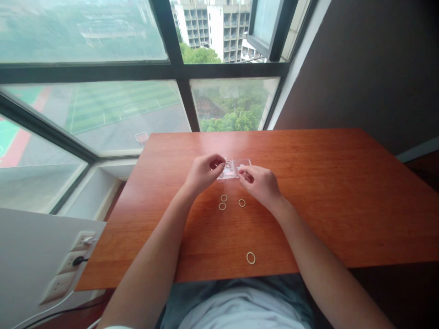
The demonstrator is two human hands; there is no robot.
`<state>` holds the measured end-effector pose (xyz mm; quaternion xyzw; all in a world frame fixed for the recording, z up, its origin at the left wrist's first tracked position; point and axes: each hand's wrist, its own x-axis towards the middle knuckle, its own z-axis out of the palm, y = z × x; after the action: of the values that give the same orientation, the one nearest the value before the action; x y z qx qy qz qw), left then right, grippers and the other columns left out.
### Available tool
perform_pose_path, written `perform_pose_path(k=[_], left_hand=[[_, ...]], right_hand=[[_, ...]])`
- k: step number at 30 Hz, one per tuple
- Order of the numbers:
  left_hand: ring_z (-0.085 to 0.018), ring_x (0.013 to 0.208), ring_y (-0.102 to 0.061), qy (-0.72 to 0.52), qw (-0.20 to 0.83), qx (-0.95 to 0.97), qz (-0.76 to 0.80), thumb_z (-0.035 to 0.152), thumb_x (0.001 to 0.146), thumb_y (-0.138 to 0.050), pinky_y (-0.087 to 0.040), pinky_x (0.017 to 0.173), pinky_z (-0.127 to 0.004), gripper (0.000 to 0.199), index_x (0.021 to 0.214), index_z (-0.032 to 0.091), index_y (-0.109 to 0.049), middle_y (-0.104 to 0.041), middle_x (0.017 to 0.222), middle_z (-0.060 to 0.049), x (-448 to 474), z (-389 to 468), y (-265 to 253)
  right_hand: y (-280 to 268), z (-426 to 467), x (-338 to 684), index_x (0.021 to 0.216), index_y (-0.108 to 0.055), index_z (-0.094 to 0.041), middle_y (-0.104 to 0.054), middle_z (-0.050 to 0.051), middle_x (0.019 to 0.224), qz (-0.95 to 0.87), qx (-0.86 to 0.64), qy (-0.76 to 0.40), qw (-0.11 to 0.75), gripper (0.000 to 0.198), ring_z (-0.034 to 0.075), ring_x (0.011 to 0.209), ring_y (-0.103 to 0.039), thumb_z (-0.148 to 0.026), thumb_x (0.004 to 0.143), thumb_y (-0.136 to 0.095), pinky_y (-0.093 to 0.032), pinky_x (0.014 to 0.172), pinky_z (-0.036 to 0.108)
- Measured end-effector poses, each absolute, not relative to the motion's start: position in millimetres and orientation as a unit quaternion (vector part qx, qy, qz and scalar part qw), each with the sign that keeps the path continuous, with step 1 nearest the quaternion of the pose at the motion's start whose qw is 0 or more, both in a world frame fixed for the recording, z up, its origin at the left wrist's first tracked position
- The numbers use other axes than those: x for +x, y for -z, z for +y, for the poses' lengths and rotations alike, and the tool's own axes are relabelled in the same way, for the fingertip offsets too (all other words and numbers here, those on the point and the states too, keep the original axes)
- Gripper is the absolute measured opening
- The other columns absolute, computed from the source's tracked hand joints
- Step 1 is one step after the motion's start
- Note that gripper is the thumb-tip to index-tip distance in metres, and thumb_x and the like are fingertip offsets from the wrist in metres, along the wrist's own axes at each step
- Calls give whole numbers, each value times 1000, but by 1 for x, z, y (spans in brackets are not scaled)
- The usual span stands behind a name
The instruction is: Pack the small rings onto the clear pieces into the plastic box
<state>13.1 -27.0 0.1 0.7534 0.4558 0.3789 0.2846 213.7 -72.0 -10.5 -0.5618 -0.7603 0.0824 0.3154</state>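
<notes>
glinting, transparent plastic box (232, 171)

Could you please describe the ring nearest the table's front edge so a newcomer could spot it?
Find the reddish-brown table, then its edge nearest the camera. Near that edge lies a pale ring. It sits alone, while three similar rings lie closer to the clear box.

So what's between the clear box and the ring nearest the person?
The head view shows a close pair of pale rings and, right of them, a single ring.

the head view looks down across a table (343, 196).
</notes>
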Motion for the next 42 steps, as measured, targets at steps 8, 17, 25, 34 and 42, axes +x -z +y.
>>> perform_pose_path(k=[8, 17, 25, 34, 42], left_hand=[[-12, 65, -60, -374, 281, 756, 457, 24, 84, -59, -44, 58, -21, 15, 90, 15, -69, -69, 74, -4, 13, -27, 3], [-12, 64, -59, -368, 271, 758, 466, 25, 84, -59, -43, 58, -21, 16, 89, 14, -70, -68, 72, -3, 11, -27, 1], [-12, 63, -58, -367, 271, 758, 466, 26, 84, -59, -43, 58, -21, 17, 89, 15, -70, -68, 72, -3, 11, -27, 2], [-13, 64, -59, -359, 273, 765, 459, 26, 84, -58, -43, 58, -21, 17, 88, 14, -70, -68, 72, -4, 11, -27, 2], [-11, 61, -55, -352, 281, 775, 444, 27, 85, -58, -41, 57, -20, 19, 87, 14, -70, -67, 70, -3, 16, -30, 0]], right_hand=[[4, -73, 224, 86, -74, -26, -71, -2, 75, -819, -521, -176, 164, 14, 13, 67, -60, -22, 81, -61, -36, 61, 24], [-6, -79, 231, 75, -75, -27, -71, -3, 70, -851, -466, -235, 62, 11, 12, 62, -59, -21, 76, -65, -34, 56, 23], [3, -78, 220, 80, -73, -28, -72, -1, 76, -847, -511, -135, 57, 11, 15, 69, -62, -24, 80, -62, -30, 56, 25], [9, -76, 215, 79, -70, -24, -72, 1, 80, -850, -508, -103, 94, 9, 16, 72, -62, -25, 81, -61, -31, 58, 26], [4, -75, 218, 84, -70, -21, -66, 1, 69, -773, -534, -77, 334, 14, 13, 64, -57, -26, 85, -58, -40, 64, 24]])
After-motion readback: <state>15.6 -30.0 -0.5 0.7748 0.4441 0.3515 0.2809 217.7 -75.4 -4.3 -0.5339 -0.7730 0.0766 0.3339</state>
